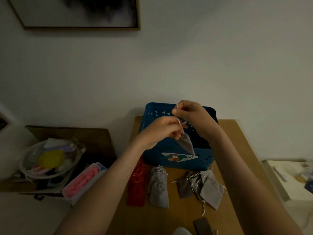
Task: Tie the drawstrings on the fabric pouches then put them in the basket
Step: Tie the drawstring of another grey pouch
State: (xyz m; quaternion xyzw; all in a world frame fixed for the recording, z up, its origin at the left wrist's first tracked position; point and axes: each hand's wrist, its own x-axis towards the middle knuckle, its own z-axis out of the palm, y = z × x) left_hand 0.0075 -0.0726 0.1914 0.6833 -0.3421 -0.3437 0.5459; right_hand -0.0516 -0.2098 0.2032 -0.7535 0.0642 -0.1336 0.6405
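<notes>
The grey pouch hangs over the blue basket — neck up, long axis slanting down-right. The left hand and the right hand pinch its white drawstring with curled fingers.

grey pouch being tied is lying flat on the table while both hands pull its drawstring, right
Not quite. The grey pouch is not lying on the table; it hangs in the air over the blue basket, as the head view shows. The left hand and the right hand do both pinch its drawstring.
</notes>
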